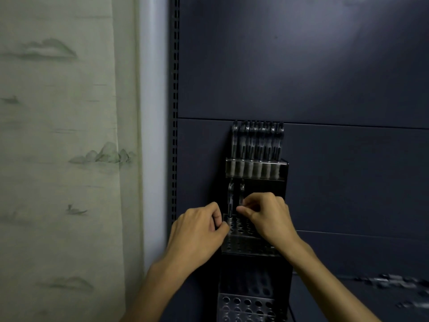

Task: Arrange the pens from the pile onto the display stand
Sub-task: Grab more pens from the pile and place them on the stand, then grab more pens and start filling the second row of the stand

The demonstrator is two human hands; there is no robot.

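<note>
Hands meet at the middle tier of a dark display stand (255, 249) fixed to a blue-grey wall panel (325, 77). Both forearms rise from the bottom edge and converge, bare to the wrist, with the backs of the hands toward the camera.

The left hand (197, 231) sits at the left edge of the perforated middle shelf, fingers curled inward and thumb pressed against the forefinger at the foot of the first pen (230, 201). It seems to pinch that pen's lower end where it enters a hole, though the contact itself is dim (the whole scene is poorly lit).

The right hand (267, 213) is just beside it, knuckles raised, fingers curled tight, thumb and forefinger closed on the second pen (242, 194), which stands upright immediately right of the first. The wrist bends down and to the right across the shelf's holes.

Both pens stand in the back-left holes of the middle shelf, their clips visible above the hands. The top tier (255, 168) holds a full row of pens (257, 140), upright and close together. A lower perforated shelf (246, 307) shows at the bottom edge.

To the left of the panel runs a slotted upright rail (175, 112), then a pale wall strip and a curtain (65, 147) printed with faint mountains. Blurred dark shapes (394, 284) lie at the lower right; whether they are the pile of pens cannot be told.
</note>
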